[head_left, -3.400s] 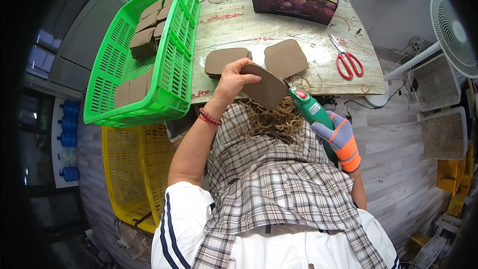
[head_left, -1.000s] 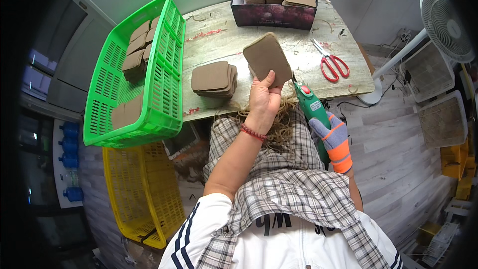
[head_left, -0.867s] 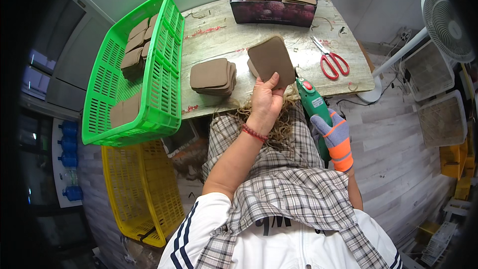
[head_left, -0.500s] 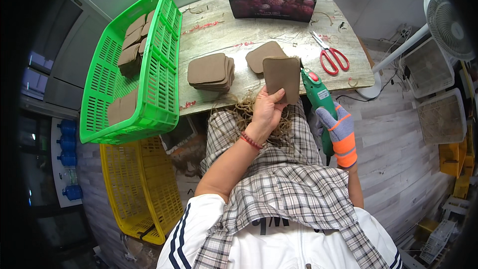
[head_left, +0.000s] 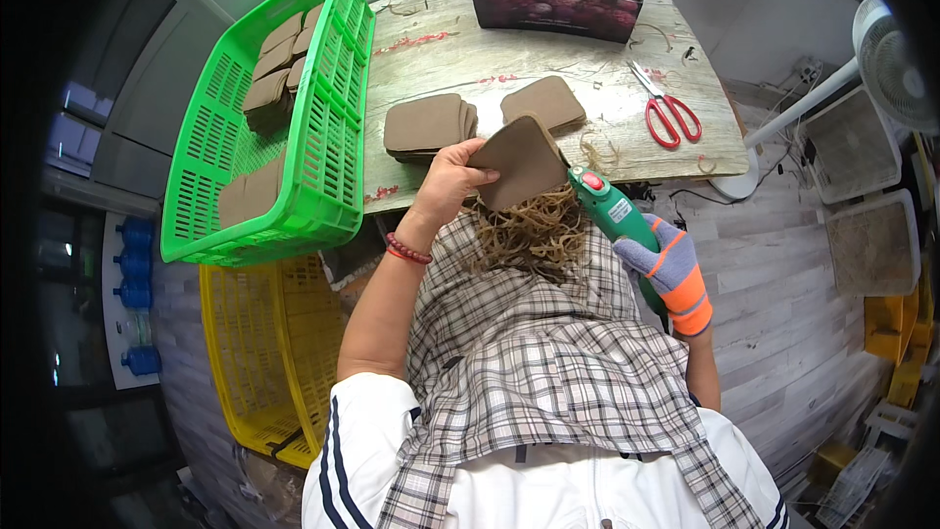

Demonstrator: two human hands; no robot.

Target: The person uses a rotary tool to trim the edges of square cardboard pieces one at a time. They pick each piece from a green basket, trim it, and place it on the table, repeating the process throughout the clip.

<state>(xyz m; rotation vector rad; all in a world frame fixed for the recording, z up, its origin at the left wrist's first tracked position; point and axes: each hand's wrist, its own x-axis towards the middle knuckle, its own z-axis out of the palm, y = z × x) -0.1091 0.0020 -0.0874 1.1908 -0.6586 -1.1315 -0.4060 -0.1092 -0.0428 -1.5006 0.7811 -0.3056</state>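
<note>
Left hand (head_left: 450, 184) pinches a brown pad (head_left: 521, 163); gloved right hand (head_left: 669, 269) is closed round a green tool (head_left: 617, 214).
Shifted from the pad's near edge to its left side, the left hand likely offers another edge, between the hands, to the tool; tip contact is hard to tell.

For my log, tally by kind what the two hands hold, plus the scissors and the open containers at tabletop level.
Brown rounded-square pad in the bare left hand: 1
Green handheld power tool in the gloved right hand: 1
Red-handled metal scissors: 1
Green slatted plastic crate: 1
Dark floral-patterned box: 1
Total: 5
</note>
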